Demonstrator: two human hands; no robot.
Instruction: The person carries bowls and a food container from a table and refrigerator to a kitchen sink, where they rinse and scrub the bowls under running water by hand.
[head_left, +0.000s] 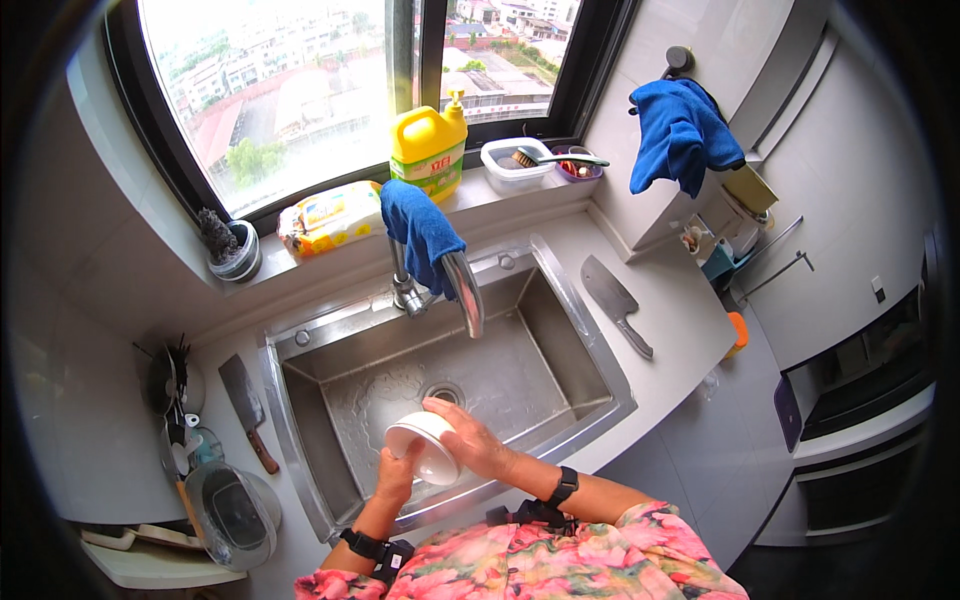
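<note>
A white bowl (435, 459) is tilted on its side above the near part of a stainless steel sink (491, 360). My left hand (396, 474) grips its left side, with the thumb reaching over the rim. Against the bowl's right outer wall lies my right hand (472, 442), fingers extended along it. Water drops and wet streaks show on the sink floor around the drain (444, 394). Over the sink arches a chrome faucet (465, 296) with a blue cloth (424, 232) draped on it; no stream is visible from its spout.
Cleavers lie on the counter, one left of the sink (244, 394) and another to its right (611, 296). A clear plastic tub (232, 517) stands at left. On the windowsill are a yellow detergent jug (427, 154), a wipes pack (330, 217) and a brush (562, 158) on a container.
</note>
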